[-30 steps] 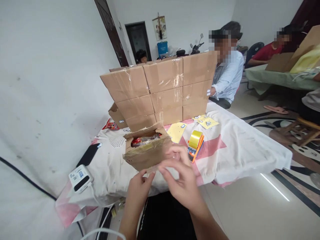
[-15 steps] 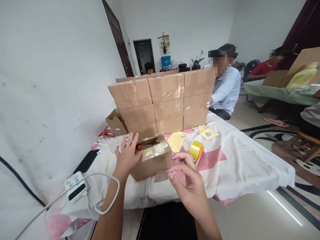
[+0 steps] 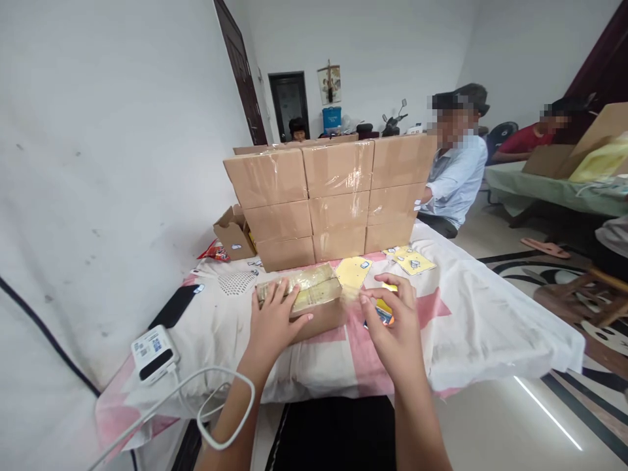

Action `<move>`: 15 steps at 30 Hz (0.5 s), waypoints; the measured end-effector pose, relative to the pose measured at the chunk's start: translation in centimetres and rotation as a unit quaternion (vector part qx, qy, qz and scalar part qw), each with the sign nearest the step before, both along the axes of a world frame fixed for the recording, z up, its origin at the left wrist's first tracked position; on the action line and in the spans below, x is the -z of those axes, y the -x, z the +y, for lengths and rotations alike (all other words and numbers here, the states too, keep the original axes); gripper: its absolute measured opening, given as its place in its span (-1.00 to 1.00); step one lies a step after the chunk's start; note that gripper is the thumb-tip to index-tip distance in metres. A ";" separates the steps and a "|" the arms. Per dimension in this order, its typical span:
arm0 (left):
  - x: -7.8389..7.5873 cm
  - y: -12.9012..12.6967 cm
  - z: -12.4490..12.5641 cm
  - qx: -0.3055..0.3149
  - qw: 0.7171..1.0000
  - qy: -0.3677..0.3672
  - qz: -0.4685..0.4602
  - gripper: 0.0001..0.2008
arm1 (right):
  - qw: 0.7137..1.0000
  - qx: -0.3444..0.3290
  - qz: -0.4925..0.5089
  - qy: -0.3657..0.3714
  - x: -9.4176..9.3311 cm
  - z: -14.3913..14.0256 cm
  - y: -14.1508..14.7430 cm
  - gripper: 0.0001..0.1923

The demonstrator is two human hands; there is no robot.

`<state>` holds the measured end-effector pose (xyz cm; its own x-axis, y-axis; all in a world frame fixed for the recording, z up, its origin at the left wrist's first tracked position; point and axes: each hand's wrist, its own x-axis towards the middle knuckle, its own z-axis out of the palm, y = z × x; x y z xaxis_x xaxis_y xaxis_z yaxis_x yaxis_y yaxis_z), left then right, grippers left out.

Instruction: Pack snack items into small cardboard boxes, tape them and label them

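Note:
A small cardboard box [image 3: 321, 317] lies on the cloth in front of me, its top flaps down and clear tape along the lid. My left hand [image 3: 275, 320] rests spread on the left part of that lid. To the right of the box, my right hand [image 3: 396, 324] pinches the end of a strip of clear tape [image 3: 354, 296] that reaches out from the box's right end. Partly hidden behind my right fingers are a yellow tape roll [image 3: 387, 297] and a flat item with blue and orange edges.
Taped cardboard boxes [image 3: 338, 203] form a wall across the table. Nearby lie yellow printed papers [image 3: 409, 258], an open carton [image 3: 234, 234], a black phone-like slab [image 3: 175, 306] and a white cabled device [image 3: 154, 353]. A person in light blue [image 3: 458, 180] sits behind the boxes at right.
The box's lid has closed over the red contents seen before. My left hand has come down flat on it, and my right hand has moved right and slightly up with the tape end.

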<state>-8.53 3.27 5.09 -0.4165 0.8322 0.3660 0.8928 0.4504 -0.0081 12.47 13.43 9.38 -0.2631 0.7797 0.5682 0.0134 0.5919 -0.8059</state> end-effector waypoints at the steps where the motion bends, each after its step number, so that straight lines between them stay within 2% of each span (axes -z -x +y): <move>1: 0.2 0.0 0.0 0.008 1.000 -0.014 -0.001 -0.37 | 1.000 -0.006 -0.005 -0.003 -0.5 -0.1 -0.1 -0.88; 2: 0.3 0.1 -0.1 0.015 0.999 -0.028 -0.005 -0.39 | 0.999 -0.043 -0.005 0.009 -1.1 -0.2 -0.1 -0.88; 4: 0.6 0.2 -0.2 0.025 0.998 -0.057 -0.016 -0.38 | 0.982 -0.177 0.015 0.071 -2.4 -0.2 0.1 -0.86; 5: 0.8 0.2 -0.3 0.028 0.997 -0.070 -0.022 -0.36 | 0.960 -0.255 0.034 0.113 -3.2 -0.2 0.5 -0.86; 7: 1.1 0.3 -0.4 0.030 0.994 -0.098 -0.026 -0.37 | 0.895 -0.393 0.079 0.196 -4.5 0.1 1.9 -0.86; 9: 1.4 0.3 -0.4 0.022 0.992 -0.125 -0.013 -0.39 | 0.839 -0.473 0.103 0.248 -5.2 0.5 4.6 -0.88; 10: 1.6 0.2 -0.4 0.017 0.991 -0.135 -0.002 -0.41 | 0.827 -0.489 0.099 0.258 -5.3 0.7 6.4 -0.89; 12: 1.9 -0.1 -0.4 0.006 0.989 -0.150 0.014 -0.44 | 0.839 -0.478 0.062 0.253 -4.6 1.0 10.5 -0.90; 15: 2.7 -1.1 -0.2 -0.008 0.984 -0.178 0.018 -0.56 | 0.900 -0.394 -0.057 0.180 -2.0 1.3 16.3 -0.89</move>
